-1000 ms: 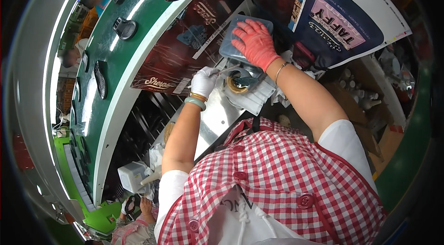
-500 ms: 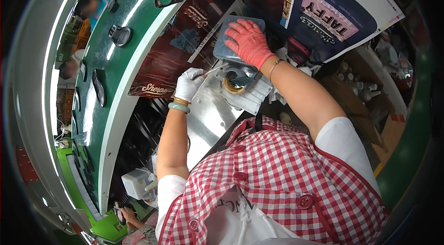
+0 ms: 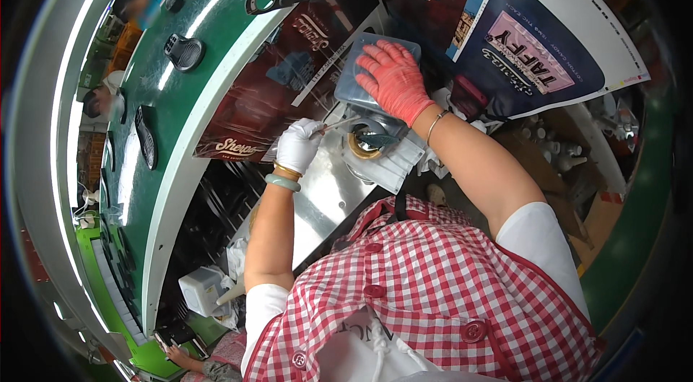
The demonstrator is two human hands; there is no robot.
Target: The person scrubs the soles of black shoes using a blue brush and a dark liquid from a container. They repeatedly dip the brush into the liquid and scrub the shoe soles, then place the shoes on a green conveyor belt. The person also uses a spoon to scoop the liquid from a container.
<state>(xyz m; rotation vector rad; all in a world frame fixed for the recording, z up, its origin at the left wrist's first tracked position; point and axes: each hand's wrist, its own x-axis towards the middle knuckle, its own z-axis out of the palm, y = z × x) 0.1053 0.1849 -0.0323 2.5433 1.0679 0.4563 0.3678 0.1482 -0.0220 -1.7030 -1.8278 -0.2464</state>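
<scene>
One thin stick (image 3: 341, 124) tight in left hand (image 3: 298, 145), right hand (image 3: 395, 81) flat on plastic box (image 3: 350, 88)

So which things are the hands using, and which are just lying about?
Being used:
thin stick, in the left hand
see-through box, under the right hand

Seemingly just lying about:
white plastic container
blue-and-white printed sheet

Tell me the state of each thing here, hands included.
Left hand: gloved, closed around thin stick.
Thin stick: held near one end.
Right hand: gloved, spread over translucent box.
Translucent box: partly covered by right hand.
Shoe soles: lying apart on green surface.
White container: cannot tell whether capped.
</scene>
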